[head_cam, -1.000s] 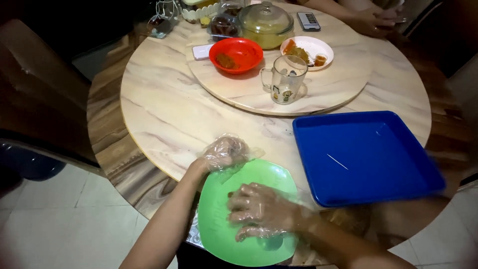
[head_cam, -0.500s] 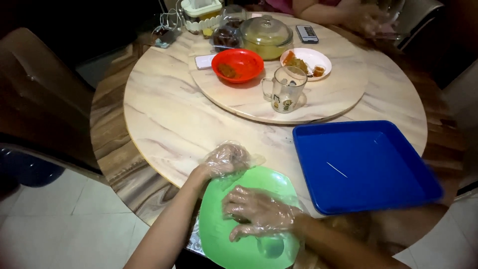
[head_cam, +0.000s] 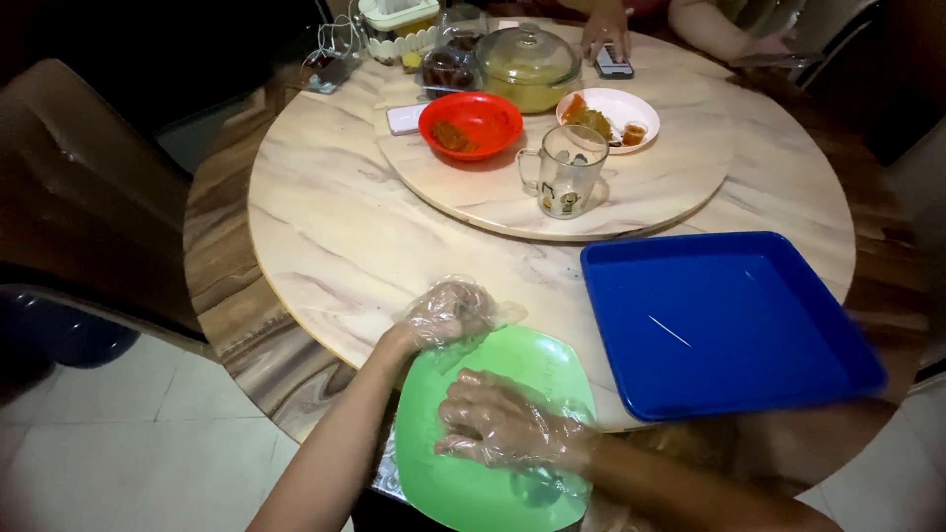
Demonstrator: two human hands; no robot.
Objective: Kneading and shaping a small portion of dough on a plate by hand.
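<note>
Looking down from the head camera, a person's two forearms reach onto the near edge of a round marble-patterned table [head_cam: 325, 246]. Both hands wear loose, clear plastic gloves. The left hand [head_cam: 448, 313] is curled at the far rim of a green plate [head_cam: 512, 369], its fingers bunched together against the edge; whether they actually pinch the rim cannot be told through the crinkled glove. The right hand [head_cam: 498, 429] lies flat on the plate's surface, fingers slightly spread and pointing left, palm down. The green plate sits at the table's near edge, part of it jutting past the edge toward the person.

Just to the right of the plate lies a blue square tray [head_cam: 729, 325], apart from both hands, with a thin pale sliver on its floor. Farther back, a round turntable [head_cam: 670, 192] rests on the middle of the table. On it stand a clear glass mug [head_cam: 567, 172], a red bowl [head_cam: 471, 123] with something brownish inside, a white plate [head_cam: 616, 108] of food, and a glass-lidded pot [head_cam: 527, 64]. At the far edge, another person's hand [head_cam: 603, 34] rests by a small dark device [head_cam: 615, 67]. A brown chair [head_cam: 79, 207] stands to the left of the table over a pale tiled floor [head_cam: 128, 443].
</note>
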